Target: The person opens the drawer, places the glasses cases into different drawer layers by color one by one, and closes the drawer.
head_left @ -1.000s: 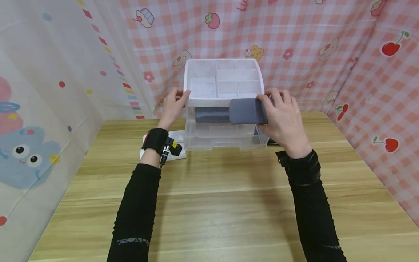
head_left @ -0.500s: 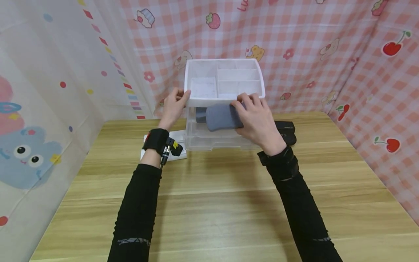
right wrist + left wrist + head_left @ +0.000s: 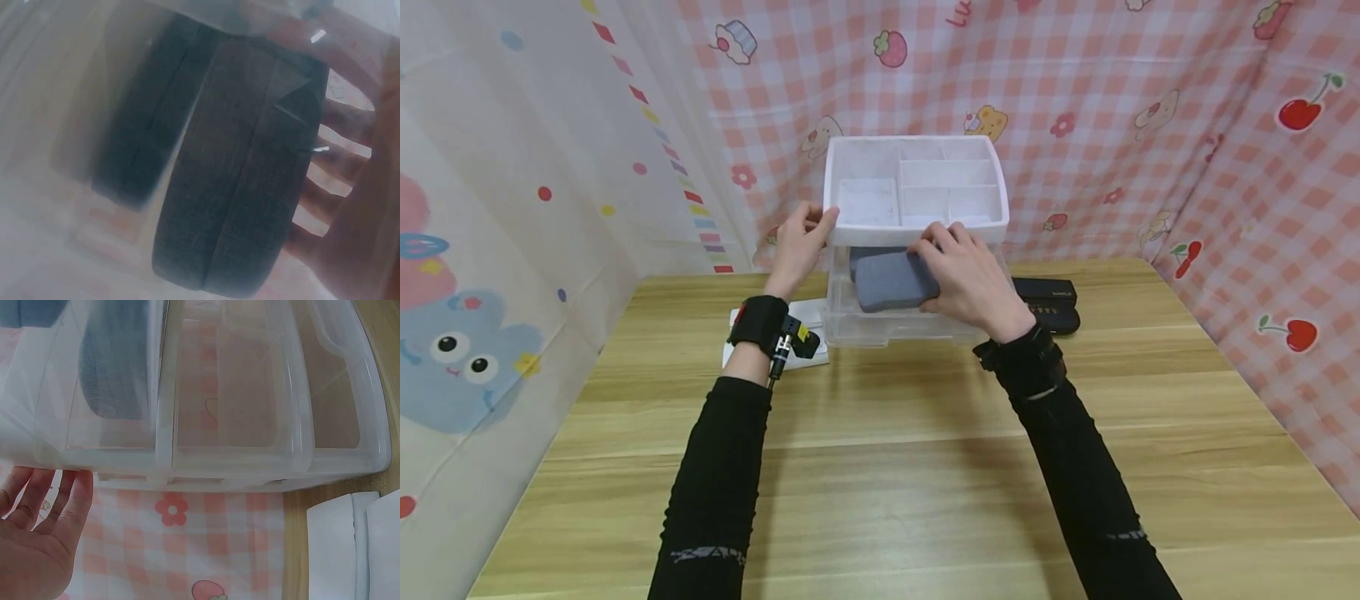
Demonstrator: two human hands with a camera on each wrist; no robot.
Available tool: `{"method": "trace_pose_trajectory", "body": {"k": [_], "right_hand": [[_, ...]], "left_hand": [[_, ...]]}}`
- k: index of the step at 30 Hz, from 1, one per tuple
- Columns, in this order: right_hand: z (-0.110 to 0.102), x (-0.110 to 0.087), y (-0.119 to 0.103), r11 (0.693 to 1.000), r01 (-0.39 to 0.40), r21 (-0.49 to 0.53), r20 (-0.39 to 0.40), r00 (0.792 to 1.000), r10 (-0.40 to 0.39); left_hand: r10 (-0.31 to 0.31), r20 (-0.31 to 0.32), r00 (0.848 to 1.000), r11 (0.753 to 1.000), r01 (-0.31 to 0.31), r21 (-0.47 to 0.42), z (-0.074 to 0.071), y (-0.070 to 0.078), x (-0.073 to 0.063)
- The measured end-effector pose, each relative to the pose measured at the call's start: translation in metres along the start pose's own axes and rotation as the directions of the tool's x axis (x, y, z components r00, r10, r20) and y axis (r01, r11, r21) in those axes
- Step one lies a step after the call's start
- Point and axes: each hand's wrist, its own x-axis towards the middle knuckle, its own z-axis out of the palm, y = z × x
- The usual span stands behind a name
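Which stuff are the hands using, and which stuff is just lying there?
In use:
gray case, in the right hand
second gray case, probably
drawer unit, touched by the left hand

Lying about:
black box
black case
white item

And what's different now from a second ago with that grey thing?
The right hand, holding the front grey case, has moved left and a little down, covering more of the other grey case. The black case shows better now. Nothing was let go. The left hand stayed at the drawer unit, which looks unmoved.
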Motion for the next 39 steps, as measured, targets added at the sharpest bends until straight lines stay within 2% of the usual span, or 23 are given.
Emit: {"method": "trace_pose_trajectory", "body": {"k": [6,11,32,39], "right_hand": [[0.006,0.004,0.003,0.998,0.011,0.057,0.054,0.998,-0.014],[0.008,0.008,0.005,0.998,0.009,0.057,0.088,0.996,-0.014],[0.015,0.013,0.006,0.991,-0.085,0.102,0.237,0.97,0.059],[0.017,0.012,0.006,0.989,-0.103,0.106,0.253,0.965,0.074]], "left_hand": [[0.003,0.002,1.0,1.0,-0.003,0.004,0.0,0.001,0.0],[-0.004,0.003,1.0,1.0,0.004,-0.004,0.0,0.002,0.0],[-0.008,-0.004,1.0,1.0,0.008,0.013,-0.001,0.0,0.0],[0.001,0.0,1.0,1.0,-0.001,0.01,0.0,-0.002,0.0]]}}
